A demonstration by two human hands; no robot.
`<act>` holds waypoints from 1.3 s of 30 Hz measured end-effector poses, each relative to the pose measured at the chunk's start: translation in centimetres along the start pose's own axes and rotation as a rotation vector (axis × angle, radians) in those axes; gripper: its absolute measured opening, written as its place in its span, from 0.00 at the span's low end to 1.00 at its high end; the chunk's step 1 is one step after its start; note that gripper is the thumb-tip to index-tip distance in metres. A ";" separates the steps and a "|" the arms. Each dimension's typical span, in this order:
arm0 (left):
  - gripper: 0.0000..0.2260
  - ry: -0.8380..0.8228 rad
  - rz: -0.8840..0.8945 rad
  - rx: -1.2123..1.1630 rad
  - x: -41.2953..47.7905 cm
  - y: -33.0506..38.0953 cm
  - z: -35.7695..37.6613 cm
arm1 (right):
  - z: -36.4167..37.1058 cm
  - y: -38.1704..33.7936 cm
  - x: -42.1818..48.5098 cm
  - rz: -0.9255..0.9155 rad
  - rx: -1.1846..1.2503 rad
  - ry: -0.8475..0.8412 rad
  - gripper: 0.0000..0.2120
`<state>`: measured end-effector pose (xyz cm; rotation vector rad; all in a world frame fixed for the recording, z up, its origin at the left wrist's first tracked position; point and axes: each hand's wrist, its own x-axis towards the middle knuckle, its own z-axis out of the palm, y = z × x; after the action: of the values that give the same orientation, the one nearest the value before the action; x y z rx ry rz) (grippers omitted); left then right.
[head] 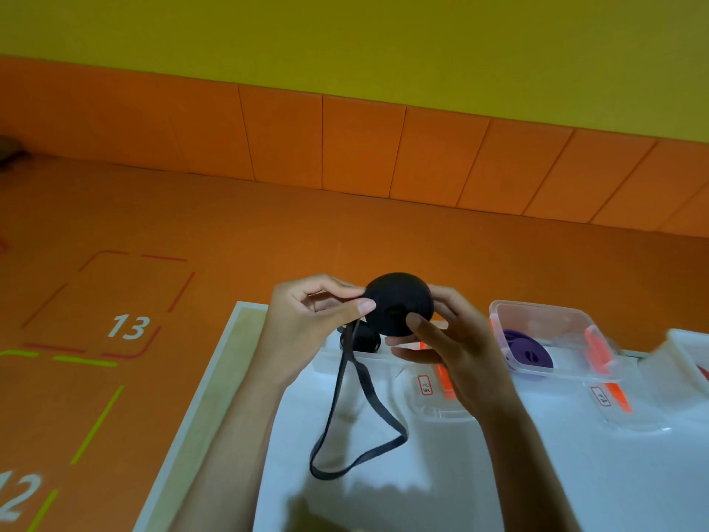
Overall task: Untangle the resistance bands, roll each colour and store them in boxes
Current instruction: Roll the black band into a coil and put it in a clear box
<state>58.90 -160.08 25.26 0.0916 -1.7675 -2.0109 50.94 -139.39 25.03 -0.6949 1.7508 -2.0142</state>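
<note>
A black resistance band (399, 303) is wound into a thick round roll held above the white table (537, 474). My left hand (310, 324) pinches the roll's left edge between thumb and fingers. My right hand (449, 339) grips the roll from the right, thumb on its face. The band's loose tail (356, 428) hangs down in a loop onto the table. Another black roll (362, 341) lies behind my hands. A purple rolled band (527, 349) sits in a clear plastic box (552, 320) to the right.
A clear lidded box with orange clips (445, 378) stands under my right hand. Another clear box (686, 351) with something red inside is at the right edge. The table's wooden rim (215, 389) runs along the left. Beyond lies an orange floor with painted numbers.
</note>
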 end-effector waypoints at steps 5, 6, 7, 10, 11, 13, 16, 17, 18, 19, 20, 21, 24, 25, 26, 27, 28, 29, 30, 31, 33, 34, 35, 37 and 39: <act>0.08 0.004 0.018 0.029 -0.4 1.2 0.7 | 0.8 -1.1 -0.4 -0.022 -0.023 0.059 0.13; 0.09 -0.008 0.025 0.020 -0.5 1.5 0.7 | 0.9 -1.4 -0.4 -0.031 -0.029 0.068 0.13; 0.11 -0.031 0.034 0.009 -0.6 1.7 0.7 | 0.9 -1.6 -0.4 -0.039 -0.024 0.072 0.13; 0.17 -0.087 0.072 0.004 -0.8 2.1 0.9 | 1.0 -2.2 -0.6 -0.059 0.048 0.066 0.17; 0.19 -0.072 0.083 0.018 -0.8 2.1 1.0 | 1.1 -2.3 -0.6 -0.063 0.070 0.060 0.18; 0.21 -0.013 0.096 0.032 -0.9 1.9 1.3 | 1.3 -2.4 -0.7 -0.071 0.076 0.057 0.16; 0.16 0.050 0.093 0.034 -1.1 1.5 1.3 | 0.9 -2.5 -0.7 -0.093 -0.084 0.082 0.12; 0.15 0.058 0.081 0.024 -1.1 1.3 1.2 | 0.6 -2.4 -0.7 -0.107 -0.167 0.080 0.13; 0.14 0.059 0.067 0.012 -1.2 1.2 1.1 | 0.3 -2.3 -0.8 -0.114 -0.224 0.072 0.13; 0.12 0.058 0.059 0.003 -1.3 1.0 1.1 | 0.1 -2.2 -0.8 -0.114 -0.241 0.063 0.12; 0.11 0.056 0.057 -0.005 -1.4 0.8 1.1 | 0.0 -2.1 -0.9 -0.106 -0.221 0.054 0.11; 0.10 0.052 0.057 -0.019 -1.4 0.6 1.2 | -0.1 -2.1 -1.0 -0.096 -0.187 0.048 0.10; 0.11 0.009 0.039 -0.050 -1.4 0.4 1.2 | 0.1 -1.8 -1.1 -0.079 -0.087 0.027 0.11; 0.13 -0.009 0.030 -0.045 -1.4 0.4 1.1 | 0.1 -1.6 -1.1 -0.083 -0.062 0.012 0.11; 0.14 -0.018 0.026 -0.038 -1.4 0.4 1.0 | 0.1 -1.4 -1.2 -0.086 -0.047 -0.006 0.11; 0.14 -0.016 0.032 -0.028 -1.4 0.4 0.8 | 0.2 -1.1 -1.1 -0.091 -0.052 -0.023 0.11; 0.14 -0.007 0.048 -0.012 -1.4 0.4 0.7 | 0.3 -1.0 -1.1 -0.096 -0.074 -0.037 0.12; 0.14 0.005 0.069 0.007 -1.4 0.4 0.7 | 0.3 -0.9 -1.1 -0.105 -0.113 -0.047 0.15; 0.14 0.021 0.089 0.025 -1.5 0.5 0.8 | 0.3 -1.0 -1.1 -0.120 -0.168 -0.053 0.17; 0.14 0.045 0.103 0.034 -1.5 0.5 0.9 | 0.3 -1.1 -1.0 -0.141 -0.228 -0.053 0.18; 0.14 0.095 0.121 0.037 -1.7 0.5 1.2 | 0.2 -1.3 -1.0 -0.175 -0.309 -0.034 0.16; 0.13 0.112 0.132 0.040 -1.7 0.5 1.4 | 0.2 -1.5 -0.9 -0.183 -0.325 -0.017 0.14; 0.14 0.121 0.139 0.045 -1.8 0.4 1.5 | 0.2 -1.5 -0.9 -0.184 -0.327 -0.003 0.12; 0.13 0.125 0.131 0.050 -1.9 0.3 1.6 | 0.3 -1.6 -1.0 -0.173 -0.302 0.016 0.10; 0.12 0.089 0.106 0.052 -1.9 0.5 1.4 | 0.3 -1.7 -1.1 -0.147 -0.218 0.031 0.09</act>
<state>60.23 -158.11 25.52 0.1002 -1.7319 -1.8582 52.04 -138.69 26.58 -0.8878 2.0118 -1.9530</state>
